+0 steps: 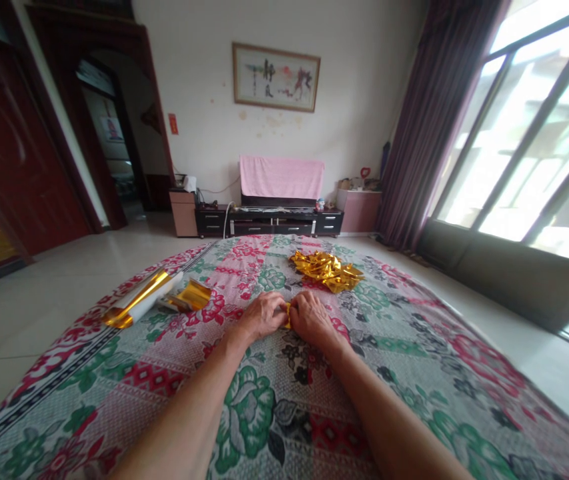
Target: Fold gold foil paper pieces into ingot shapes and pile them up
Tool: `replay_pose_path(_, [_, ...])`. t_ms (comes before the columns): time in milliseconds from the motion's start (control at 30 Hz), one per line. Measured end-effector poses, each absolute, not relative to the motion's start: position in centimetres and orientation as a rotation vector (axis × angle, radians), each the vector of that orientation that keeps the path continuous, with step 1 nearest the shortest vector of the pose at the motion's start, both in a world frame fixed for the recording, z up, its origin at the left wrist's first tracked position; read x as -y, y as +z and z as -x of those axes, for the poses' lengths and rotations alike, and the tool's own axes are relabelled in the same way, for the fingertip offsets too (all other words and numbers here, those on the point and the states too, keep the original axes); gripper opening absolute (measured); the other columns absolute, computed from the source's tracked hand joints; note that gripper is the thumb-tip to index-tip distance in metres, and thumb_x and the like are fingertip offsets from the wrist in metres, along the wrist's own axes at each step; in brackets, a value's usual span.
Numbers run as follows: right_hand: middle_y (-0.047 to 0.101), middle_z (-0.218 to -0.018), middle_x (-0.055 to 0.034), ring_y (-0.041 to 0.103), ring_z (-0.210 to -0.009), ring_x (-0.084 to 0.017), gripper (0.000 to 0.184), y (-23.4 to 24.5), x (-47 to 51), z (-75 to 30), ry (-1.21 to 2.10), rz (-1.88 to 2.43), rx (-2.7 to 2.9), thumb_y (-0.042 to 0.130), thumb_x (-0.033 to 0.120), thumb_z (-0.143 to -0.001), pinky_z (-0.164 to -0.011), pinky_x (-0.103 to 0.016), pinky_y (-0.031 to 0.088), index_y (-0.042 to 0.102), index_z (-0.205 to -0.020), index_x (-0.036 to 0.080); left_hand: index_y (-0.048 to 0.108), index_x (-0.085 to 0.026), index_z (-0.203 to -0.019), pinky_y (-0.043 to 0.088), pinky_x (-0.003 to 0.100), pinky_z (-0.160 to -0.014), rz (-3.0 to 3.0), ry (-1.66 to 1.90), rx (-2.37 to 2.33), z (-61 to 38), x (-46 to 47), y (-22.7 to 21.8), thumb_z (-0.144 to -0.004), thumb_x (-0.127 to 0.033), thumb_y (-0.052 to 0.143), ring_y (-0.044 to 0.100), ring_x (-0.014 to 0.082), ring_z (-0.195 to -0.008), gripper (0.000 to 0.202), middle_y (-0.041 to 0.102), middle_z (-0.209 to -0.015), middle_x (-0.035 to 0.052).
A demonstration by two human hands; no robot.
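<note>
Both your hands are close together on the near side of the heap of gold foil (328,272), slightly to its left, with the left hand (263,315) and the right hand (313,315) nearly meeting. Between them sits a small piece of gold foil (287,316), and your fingers are curled in and clamped on it from either side; only a sliver of it shows, so you cannot tell from here how it is shaped underneath or how hard you are pinching. The step in hand looks like folding or shaping that one piece, low over the patterned tablecloth (289,373). The next move probably calls for even pressure from both thumbs and fingertips, with the edges kept in line, since thin foil of this kind would likely crease or slip if one side pulls harder. Well to the left of the heap lie some flat gold sheets (192,295), their edges curling, and just beyond them, farther left of the heap, a roll of gold foil (139,298) with its pale side partly showing. Behind the heap, past the table's far edge, stands a low black cabinet (287,227).
</note>
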State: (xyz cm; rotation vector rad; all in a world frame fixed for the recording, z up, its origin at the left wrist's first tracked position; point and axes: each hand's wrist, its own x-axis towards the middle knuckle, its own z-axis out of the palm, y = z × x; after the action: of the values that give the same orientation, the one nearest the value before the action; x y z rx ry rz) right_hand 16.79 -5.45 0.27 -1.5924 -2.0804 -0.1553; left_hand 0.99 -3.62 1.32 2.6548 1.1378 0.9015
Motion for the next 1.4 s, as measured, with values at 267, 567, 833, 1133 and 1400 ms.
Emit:
replay_pose_path(267, [0.052, -0.096, -0.0068, 0.047, -0.085, -0.017, 0.016, 0.2, 5.9, -17.2, -0.206, 1.516, 2.167, 0.040, 0.026, -0.087, -0.078, -0.026, 0.033, 0.053, -0.090, 0.018, 0.064, -0.018, -0.082, 0.044, 0.031, -0.087, -2.640, 0.968, -1.100, -0.9, 3.4, 1.0, -0.070, -0.018, 0.057, 0.057, 0.0176, -0.093, 0.013, 0.063, -0.091, 0.0057])
replay_pose_path(567, [0.052, -0.109, -0.0056, 0.048, -0.096, -0.016, 0.022, 0.5, 6.2, -18.2, -0.129, 1.483, 2.258, 0.040, 0.033, -0.087, -0.085, -0.029, 0.033, 0.052, -0.102, 0.021, 0.062, -0.017, -0.082, 0.045, 0.029, -0.085, -2.638, 0.945, -1.127, -0.9, 3.3, 0.8, -0.072, -0.023, 0.057, 0.057, 0.0172, -0.091, 0.013, 0.063, -0.092, 0.0061])
replay_pose_path(833, [0.047, -0.122, -0.0052, 0.042, -0.112, -0.019, 0.027, 2.2, 6.5, -18.8, 0.180, 1.460, 2.351, 0.046, 0.032, -0.081, -0.094, -0.039, 0.029, 0.051, -0.106, 0.024, 0.063, -0.017, -0.081, 0.045, 0.031, -0.086, -2.619, 0.945, -1.118, -0.8, 3.2, 0.8, -0.068, -0.018, 0.057, 0.057, 0.0180, -0.092, 0.015, 0.062, -0.092, 0.0061])
replay_pose_path(1133, [0.045, -0.126, -0.0057, 0.040, -0.116, -0.021, 0.034, 3.0, 6.7, -19.2, 0.339, 1.454, 2.350, 0.051, 0.031, -0.076, -0.099, -0.041, 0.025, 0.052, -0.109, 0.024, 0.063, -0.019, -0.082, 0.044, 0.032, -0.086, -2.597, 0.902, -1.125, -0.7, 3.2, 1.0, -0.065, -0.020, 0.059, 0.056, 0.0195, -0.091, 0.018, 0.061, -0.093, 0.0059])
replay_pose_path(1400, [0.047, -0.125, -0.0053, 0.044, -0.112, -0.021, 0.043, 2.9, 6.2, -19.9, 0.372, 1.417, 2.380, 0.056, 0.030, -0.071, -0.096, -0.035, 0.032, 0.054, -0.114, 0.024, 0.061, -0.018, -0.083, 0.044, 0.032, -0.085, -2.600, 0.845, -1.148, -0.7, 3.1, 1.1, -0.066, -0.022, 0.059, 0.055, 0.0183, -0.089, 0.017, 0.060, -0.093, 0.0052])
